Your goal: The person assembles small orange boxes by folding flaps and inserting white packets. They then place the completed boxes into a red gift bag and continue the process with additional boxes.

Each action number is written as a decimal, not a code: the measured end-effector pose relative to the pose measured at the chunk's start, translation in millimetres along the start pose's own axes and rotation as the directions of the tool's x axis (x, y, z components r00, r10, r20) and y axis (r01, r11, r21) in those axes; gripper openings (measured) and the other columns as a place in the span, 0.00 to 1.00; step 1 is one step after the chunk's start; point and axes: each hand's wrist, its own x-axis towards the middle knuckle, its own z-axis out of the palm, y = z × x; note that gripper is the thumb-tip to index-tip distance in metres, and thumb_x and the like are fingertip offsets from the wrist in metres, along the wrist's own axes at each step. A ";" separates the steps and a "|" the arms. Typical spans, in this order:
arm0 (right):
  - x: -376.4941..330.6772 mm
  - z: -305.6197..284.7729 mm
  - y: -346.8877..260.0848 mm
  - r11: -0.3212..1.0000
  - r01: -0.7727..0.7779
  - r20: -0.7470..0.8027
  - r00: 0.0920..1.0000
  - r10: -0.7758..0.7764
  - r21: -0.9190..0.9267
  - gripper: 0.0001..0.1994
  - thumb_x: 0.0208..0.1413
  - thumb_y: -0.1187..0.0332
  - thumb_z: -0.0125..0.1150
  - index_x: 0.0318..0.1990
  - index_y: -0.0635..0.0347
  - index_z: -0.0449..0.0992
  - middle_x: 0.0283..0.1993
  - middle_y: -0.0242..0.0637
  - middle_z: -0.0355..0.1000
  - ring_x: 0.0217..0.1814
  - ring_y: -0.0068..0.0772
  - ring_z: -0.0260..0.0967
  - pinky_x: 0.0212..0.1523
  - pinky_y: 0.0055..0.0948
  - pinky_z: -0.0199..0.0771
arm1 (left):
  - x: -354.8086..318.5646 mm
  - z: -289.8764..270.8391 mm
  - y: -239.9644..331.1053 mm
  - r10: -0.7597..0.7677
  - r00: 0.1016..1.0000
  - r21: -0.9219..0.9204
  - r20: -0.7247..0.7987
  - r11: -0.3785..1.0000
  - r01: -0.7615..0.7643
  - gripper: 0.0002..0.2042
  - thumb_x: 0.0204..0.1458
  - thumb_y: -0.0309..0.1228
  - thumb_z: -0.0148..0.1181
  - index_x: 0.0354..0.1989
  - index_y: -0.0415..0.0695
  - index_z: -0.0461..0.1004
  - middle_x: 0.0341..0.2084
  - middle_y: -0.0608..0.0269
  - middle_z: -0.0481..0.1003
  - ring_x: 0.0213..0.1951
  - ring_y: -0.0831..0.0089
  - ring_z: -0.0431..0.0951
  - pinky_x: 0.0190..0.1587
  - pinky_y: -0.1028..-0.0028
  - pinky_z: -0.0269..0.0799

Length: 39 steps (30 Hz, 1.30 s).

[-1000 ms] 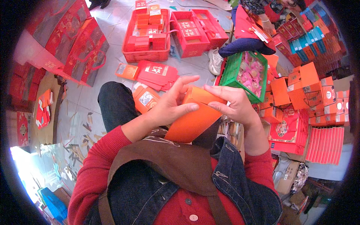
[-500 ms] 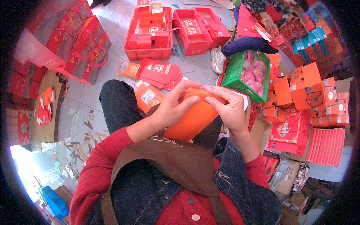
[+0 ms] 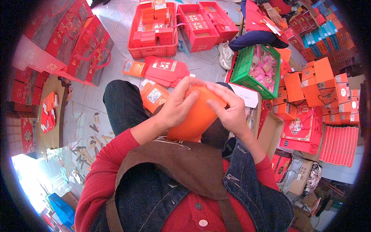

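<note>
An orange paper box [image 3: 195, 118] is held over my lap between both hands, its plain side facing up. My left hand [image 3: 178, 103] grips its left edge, thumb lying on the orange face and fingers curled over the far end. On the other side my right hand [image 3: 230, 106] pinches the upper right corner, with its thumb against the near face. The far end of the box is partly hidden by the fingers. Close beyond my left wrist lie flat orange box blanks [image 3: 155, 94] with a silvery panel. Red flat sleeves [image 3: 166, 71] and a small orange box [image 3: 134, 69] rest farther off on the floor.
A red crate [image 3: 152, 52] of small boxes and open red cartons [image 3: 199, 46] stand ahead. To the right are a green basket [image 3: 247, 79] of pink packets and stacked orange boxes [image 3: 319, 83]. A co-worker's hand [image 3: 273, 15] shows at top right. Gift bags [image 3: 91, 50] stand left.
The orange box has turned so that more of its broad face shows, and my fingers have shifted along its far end. The co-worker's hand has moved slightly.
</note>
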 end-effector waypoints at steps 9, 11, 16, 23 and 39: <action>41.4 -23.7 -15.3 0.988 -0.148 0.300 0.942 0.153 -0.040 0.13 0.45 0.73 0.67 0.40 0.67 0.77 0.42 0.41 0.74 0.46 0.28 0.70 0.47 0.25 0.69 | -3.2 4.6 0.6 0.114 0.993 0.247 -0.005 0.963 -0.109 0.40 0.46 0.35 0.66 0.63 0.35 0.47 0.52 0.46 0.61 0.56 0.56 0.64 0.58 0.65 0.59; 45.1 -22.4 -13.4 0.999 -0.046 0.313 0.948 0.049 -0.016 0.11 0.43 0.74 0.67 0.36 0.66 0.77 0.40 0.40 0.74 0.45 0.30 0.71 0.47 0.26 0.68 | -2.6 3.4 4.6 0.136 0.991 0.284 0.008 0.950 -0.133 0.42 0.45 0.36 0.67 0.63 0.35 0.46 0.53 0.46 0.61 0.56 0.56 0.63 0.58 0.64 0.59; 42.7 -16.8 -1.9 0.990 0.107 0.314 0.940 -0.130 0.091 0.09 0.40 0.76 0.68 0.31 0.64 0.76 0.38 0.38 0.72 0.43 0.29 0.69 0.45 0.26 0.67 | -7.2 6.0 0.9 0.087 0.996 0.242 -0.037 0.967 -0.076 0.37 0.46 0.37 0.65 0.60 0.34 0.51 0.51 0.45 0.62 0.55 0.55 0.64 0.57 0.64 0.59; 29.7 -4.7 2.4 0.992 -0.016 0.171 0.985 -0.006 0.124 0.07 0.43 0.75 0.66 0.32 0.63 0.76 0.36 0.36 0.70 0.42 0.28 0.68 0.45 0.25 0.66 | -6.1 7.8 0.6 0.155 0.985 0.240 -0.079 0.962 -0.132 0.19 0.50 0.32 0.61 0.46 0.37 0.64 0.41 0.51 0.66 0.47 0.58 0.67 0.51 0.66 0.63; -19.2 3.8 26.0 0.918 0.091 -0.154 0.988 -0.033 0.385 0.14 0.47 0.77 0.65 0.42 0.66 0.73 0.48 0.42 0.67 0.49 0.31 0.65 0.53 0.28 0.63 | -8.8 -3.6 3.4 0.141 0.980 0.220 -0.140 0.969 -0.108 0.17 0.46 0.28 0.64 0.42 0.39 0.67 0.42 0.57 0.66 0.48 0.66 0.68 0.52 0.71 0.63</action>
